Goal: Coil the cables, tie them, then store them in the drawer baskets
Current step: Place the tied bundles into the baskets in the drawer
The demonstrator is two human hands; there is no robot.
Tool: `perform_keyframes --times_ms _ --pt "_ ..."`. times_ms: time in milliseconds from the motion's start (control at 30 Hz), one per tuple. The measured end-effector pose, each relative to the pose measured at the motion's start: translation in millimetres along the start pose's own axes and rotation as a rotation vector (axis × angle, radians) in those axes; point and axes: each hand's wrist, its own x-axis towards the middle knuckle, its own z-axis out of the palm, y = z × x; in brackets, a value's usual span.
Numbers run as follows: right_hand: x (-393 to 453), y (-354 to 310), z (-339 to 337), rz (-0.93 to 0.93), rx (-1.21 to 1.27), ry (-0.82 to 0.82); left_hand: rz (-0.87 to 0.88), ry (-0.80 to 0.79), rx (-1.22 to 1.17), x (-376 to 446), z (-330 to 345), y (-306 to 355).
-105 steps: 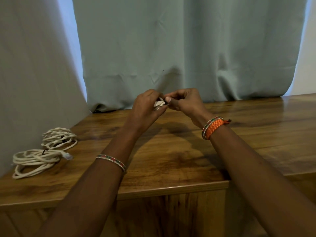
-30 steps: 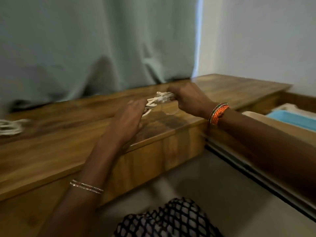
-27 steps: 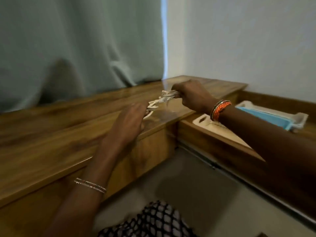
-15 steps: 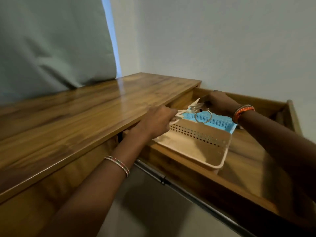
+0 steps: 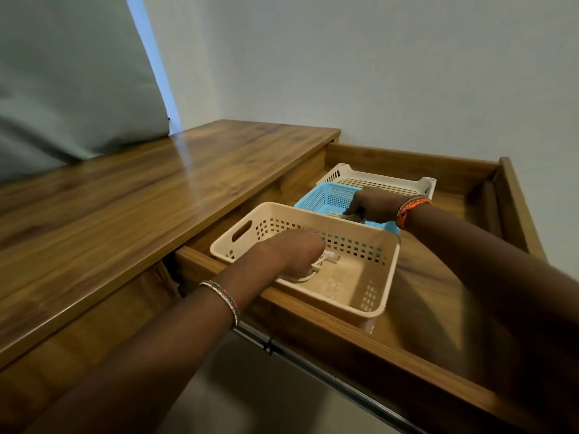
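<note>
1. Pale wall (image 5: 376, 73) and a grey-green curtain (image 5: 69, 83) stand behind a glossy wooden counter (image 5: 156, 195); an open wooden drawer (image 5: 329, 321) extends from under its right end.
2. Three perforated plastic baskets sit in a row inside the drawer: a beige basket (image 5: 369, 296) nearest, a blue basket (image 5: 326, 198) behind it, a white basket (image 5: 376, 180) farthest back.
3. Left hand (image 5: 291, 252) reaches over the drawer front, knuckles up, down into the beige basket. Its fingers are curled around a coiled white cable (image 5: 316, 270), which lies low in that basket, touching or just above the floor; which cannot be told.
4. Right hand (image 5: 372, 203) extends across the beige basket into the blue basket, fingers bent downward and pinching a second pale cable bundle (image 5: 341, 215) at the basket floor; most of the bundle is hidden by the hand.
5. Left wrist carries a thin beaded bangle (image 5: 224, 299); right wrist carries an orange braided band (image 5: 410, 208).
6. Both cables appear white, cord-like, gathered in loops. No tie is discernible.
</note>
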Motion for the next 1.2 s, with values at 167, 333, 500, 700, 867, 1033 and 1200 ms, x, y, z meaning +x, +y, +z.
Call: perform_keyframes --times_ms 167,333,500,700,867,1033,1200 --pt "6 -7 1 -0.025 -0.12 -0.074 0.005 -0.018 -0.005 5 7 4" --pt "3 -13 -2 0.03 -0.131 -0.213 -0.045 -0.072 -0.067 0 5 6" --pt "-13 -28 -31 0.157 -0.007 -0.135 -0.165 0.05 -0.326 -17 -8 -4" --pt "-22 -104 -92 -0.008 0.125 0.225 -0.254 0.467 -0.433 -92 -52 -38" --pt "-23 -269 -115 -0.459 0.111 0.353 -0.539 0.861 -0.495 -220 -48 -96" --pt "-13 -434 -100 -0.736 0.168 0.25 -0.93 0.907 -0.432 -369 -15 -138" --pt "-19 -576 -76 -0.938 0.264 0.145 -1.298 0.861 -0.355 -524 7 -146"
